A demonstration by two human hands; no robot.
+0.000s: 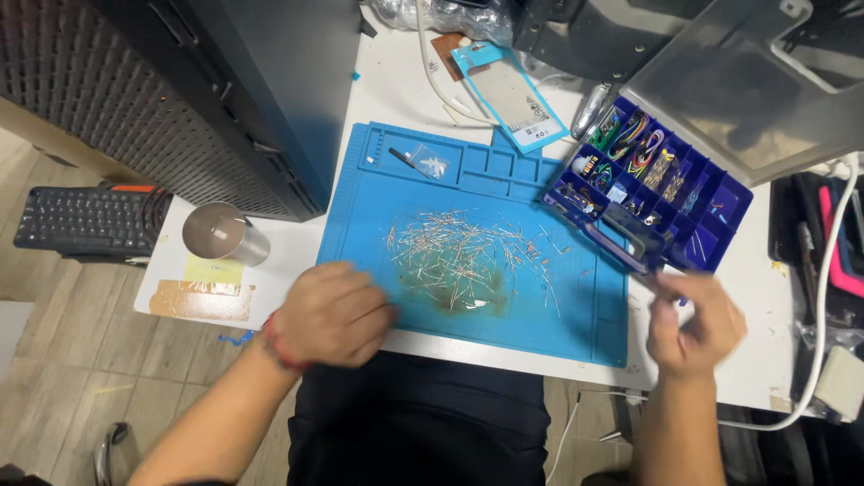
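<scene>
I'm sorting the big heap of thin little metal-legged parts [459,256] spread in the middle of the flat blue rubber work mat [378,211], w/ the open dark-blue plastic box of small compartments [711,220] at the mat's right edge. My left hand [331,315] sits curled loosely on the mat's near-left corner, holding nothing I can see, & my right hand [695,324] is just off the mat's near-right corner, blurry, fingers pressed together like a pinch, but can't tell what's in them. Next, I think, I pick 1 small part, so it needs a soft, careful pinch.

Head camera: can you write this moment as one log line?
left hand: on blue mat | right hand: by parts box | wire bits: scattered
</scene>
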